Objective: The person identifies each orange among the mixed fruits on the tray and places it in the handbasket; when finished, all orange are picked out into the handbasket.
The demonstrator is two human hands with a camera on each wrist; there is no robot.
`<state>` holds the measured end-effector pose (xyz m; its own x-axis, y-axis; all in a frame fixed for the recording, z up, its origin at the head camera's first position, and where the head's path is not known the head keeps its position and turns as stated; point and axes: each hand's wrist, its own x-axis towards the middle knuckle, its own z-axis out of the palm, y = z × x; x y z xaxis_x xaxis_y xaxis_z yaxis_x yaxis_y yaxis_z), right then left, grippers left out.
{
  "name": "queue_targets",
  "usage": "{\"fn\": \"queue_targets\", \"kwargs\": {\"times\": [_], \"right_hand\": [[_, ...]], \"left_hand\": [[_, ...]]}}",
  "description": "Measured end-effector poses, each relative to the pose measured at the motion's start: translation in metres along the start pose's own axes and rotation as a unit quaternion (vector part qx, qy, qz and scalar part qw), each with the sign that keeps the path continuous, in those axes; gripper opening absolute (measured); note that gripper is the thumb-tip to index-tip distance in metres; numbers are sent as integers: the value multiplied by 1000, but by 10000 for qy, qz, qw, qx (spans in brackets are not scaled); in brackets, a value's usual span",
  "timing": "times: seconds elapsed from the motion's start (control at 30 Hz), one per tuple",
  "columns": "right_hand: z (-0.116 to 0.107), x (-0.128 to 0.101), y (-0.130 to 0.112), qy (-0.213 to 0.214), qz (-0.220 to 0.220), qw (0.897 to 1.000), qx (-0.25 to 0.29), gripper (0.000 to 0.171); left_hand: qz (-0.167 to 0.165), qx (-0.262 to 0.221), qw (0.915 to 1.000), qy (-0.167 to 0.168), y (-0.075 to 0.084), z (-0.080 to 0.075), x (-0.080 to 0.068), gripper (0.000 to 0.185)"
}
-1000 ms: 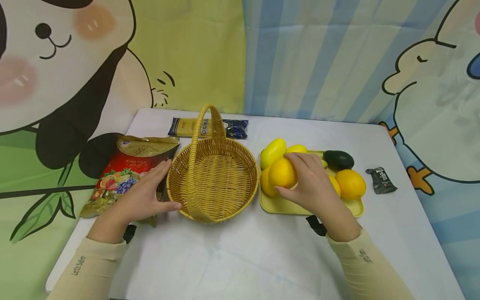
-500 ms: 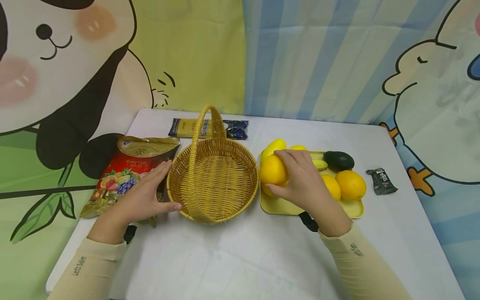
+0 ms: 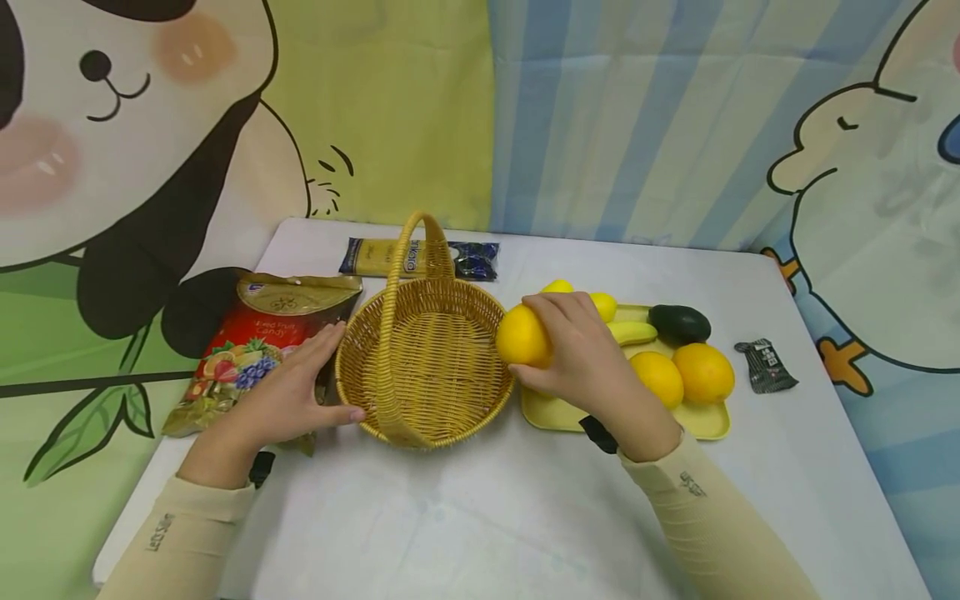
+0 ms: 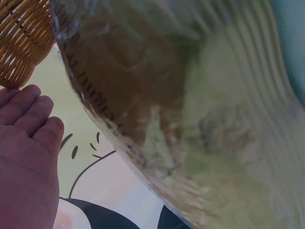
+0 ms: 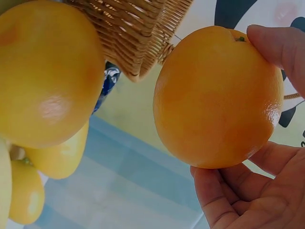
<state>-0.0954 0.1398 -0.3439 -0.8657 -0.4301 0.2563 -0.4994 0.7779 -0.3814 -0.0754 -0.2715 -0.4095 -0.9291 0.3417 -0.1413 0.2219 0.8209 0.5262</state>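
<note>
My right hand grips a yellow-orange fruit and holds it in the air at the right rim of the empty wicker basket. In the right wrist view the fruit sits between my fingers and thumb, with the basket's wall just behind. My left hand lies flat with straight fingers beside the basket's left side, partly on the candy bag. The left wrist view shows those fingers below the basket's weave.
A yellow tray right of the basket holds two oranges, an avocado and several small yellow fruits. A long packet lies behind the basket. A small dark wrapper lies near the table's right edge.
My right hand has lifted the yellow-orange fruit off the tray and carried it left to the basket's rim. The left hand has stayed where it was.
</note>
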Motion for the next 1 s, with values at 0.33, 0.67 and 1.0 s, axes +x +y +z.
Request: {"fn": "queue_targets", "kwargs": {"times": [0.33,0.67,1.0], "right_hand": [[4,14,-10,-97,-221,9997,-31,80],[8,25,-24,-413,-271,9987,-86,80],[17,37,-34,-478,-517,9974,-144,80]], "left_hand": [[-6,-8,10000,11,-1,0,-1,131],[-7,13,10000,-4,0,1,0,130],[-6,-4,10000,25,-2,1,0,129]]}}
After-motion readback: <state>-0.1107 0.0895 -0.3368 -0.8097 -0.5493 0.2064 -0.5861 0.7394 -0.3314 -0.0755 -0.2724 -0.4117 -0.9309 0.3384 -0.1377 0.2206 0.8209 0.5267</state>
